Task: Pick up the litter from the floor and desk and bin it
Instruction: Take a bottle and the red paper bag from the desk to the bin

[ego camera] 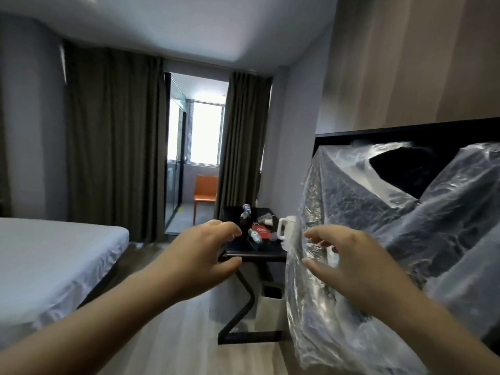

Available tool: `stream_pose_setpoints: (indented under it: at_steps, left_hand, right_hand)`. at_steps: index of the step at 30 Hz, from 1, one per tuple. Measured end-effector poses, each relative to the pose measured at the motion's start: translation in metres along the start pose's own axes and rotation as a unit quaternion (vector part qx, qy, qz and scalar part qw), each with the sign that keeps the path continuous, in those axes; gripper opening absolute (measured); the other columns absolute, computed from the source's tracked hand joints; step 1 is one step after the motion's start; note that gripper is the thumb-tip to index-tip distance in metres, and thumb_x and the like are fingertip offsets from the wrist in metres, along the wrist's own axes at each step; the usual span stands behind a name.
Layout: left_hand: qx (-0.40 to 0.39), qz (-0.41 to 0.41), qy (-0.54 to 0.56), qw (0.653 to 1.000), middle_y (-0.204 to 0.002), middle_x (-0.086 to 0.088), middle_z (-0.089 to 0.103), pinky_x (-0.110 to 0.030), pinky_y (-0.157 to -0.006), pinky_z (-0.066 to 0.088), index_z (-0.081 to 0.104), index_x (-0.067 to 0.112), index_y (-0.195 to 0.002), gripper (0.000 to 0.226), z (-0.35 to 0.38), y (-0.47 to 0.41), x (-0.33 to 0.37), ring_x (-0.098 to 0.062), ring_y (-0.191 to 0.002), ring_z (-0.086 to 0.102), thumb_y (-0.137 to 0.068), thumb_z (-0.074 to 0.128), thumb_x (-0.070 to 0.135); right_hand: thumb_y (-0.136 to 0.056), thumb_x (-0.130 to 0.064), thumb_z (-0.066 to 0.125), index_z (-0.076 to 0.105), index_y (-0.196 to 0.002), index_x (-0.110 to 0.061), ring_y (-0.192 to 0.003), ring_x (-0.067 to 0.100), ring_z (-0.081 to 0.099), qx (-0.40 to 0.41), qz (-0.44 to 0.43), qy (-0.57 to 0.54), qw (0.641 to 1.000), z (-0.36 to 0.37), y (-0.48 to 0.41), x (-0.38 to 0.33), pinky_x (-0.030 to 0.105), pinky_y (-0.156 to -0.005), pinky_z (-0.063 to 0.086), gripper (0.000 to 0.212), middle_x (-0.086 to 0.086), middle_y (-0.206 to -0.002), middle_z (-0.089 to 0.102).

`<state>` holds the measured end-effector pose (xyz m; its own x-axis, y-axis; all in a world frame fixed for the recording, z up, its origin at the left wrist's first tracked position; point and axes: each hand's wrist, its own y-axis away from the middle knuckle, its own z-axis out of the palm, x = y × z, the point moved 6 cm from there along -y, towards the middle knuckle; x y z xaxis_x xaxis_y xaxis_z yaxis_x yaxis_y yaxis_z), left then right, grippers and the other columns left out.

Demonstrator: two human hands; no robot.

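Bed point(54, 253), left of the left hand point(205, 255), which is loosely curled and empty. Beyond and between the hands: desk point(243, 253) bearing bottles point(254, 238), red packet point(261, 230) and kettle point(285, 228); bin point(270, 304) beneath. Right hand point(349, 263), fingers spread, at the clear bag point(378, 226); grip indeterminable.

**Both arms out, hands half-curled**

Left forearm point(94, 315) enters from 7 o'clock, bare. Left hand point(205, 255) back up, fingers bent over thumb in a C, gap between, holding nothing. Right forearm point(422, 320) enters from 4 o'clock. Right hand point(349, 263) with fingers spread, loosely bent, tips towards 9 o'clock.
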<state>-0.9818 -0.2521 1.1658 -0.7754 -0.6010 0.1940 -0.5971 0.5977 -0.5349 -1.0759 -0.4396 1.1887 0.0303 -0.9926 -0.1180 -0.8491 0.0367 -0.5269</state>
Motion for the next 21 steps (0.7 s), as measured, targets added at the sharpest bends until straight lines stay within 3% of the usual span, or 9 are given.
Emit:
stream_pose_setpoints:
  at_steps: [8, 14, 21]
  left_hand:
    - [0.009, -0.034, -0.024, 0.999, -0.116, 0.014, 0.057, -0.021, -0.089, 0.048, 0.052, 0.031, -0.123, 0.04, 0.033, -0.087, -0.09, 0.0, -0.102, 0.053, -0.086, 0.059, 0.044]
    - [-0.005, -0.065, -0.02, 0.998, -0.119, 0.014, 0.057, -0.022, -0.091, 0.047, 0.052, 0.031, -0.125, 0.046, 0.075, -0.14, -0.164, 0.0, -0.102, 0.053, -0.083, 0.054, 0.05]
    - [-0.018, -0.083, 0.001, 0.996, -0.12, 0.017, 0.056, -0.023, -0.092, 0.048, 0.051, 0.032, -0.126, 0.046, 0.123, -0.193, -0.264, 0.0, -0.105, 0.053, -0.083, 0.055, 0.049]
  right_hand:
    - [-0.084, -0.041, 0.068, 0.059, -0.124, -0.032, -0.099, -0.001, 0.057, 0.008, -0.012, -0.021, 1.0, 0.073, -0.116, 0.039, 0.014, -0.084, 0.045, 0.043, -0.017, -0.113, 0.063]
    - [-0.084, -0.043, 0.067, 0.059, -0.124, -0.032, -0.106, 0.003, 0.057, -0.021, -0.019, -0.032, 0.999, 0.143, -0.201, 0.066, 0.024, -0.09, 0.047, 0.043, -0.019, -0.115, 0.062]
    - [-0.083, -0.044, 0.066, 0.059, -0.122, -0.035, -0.105, -0.002, 0.056, -0.052, 0.0, -0.026, 0.998, 0.226, -0.286, 0.08, 0.019, -0.085, 0.044, 0.042, -0.022, -0.113, 0.061]
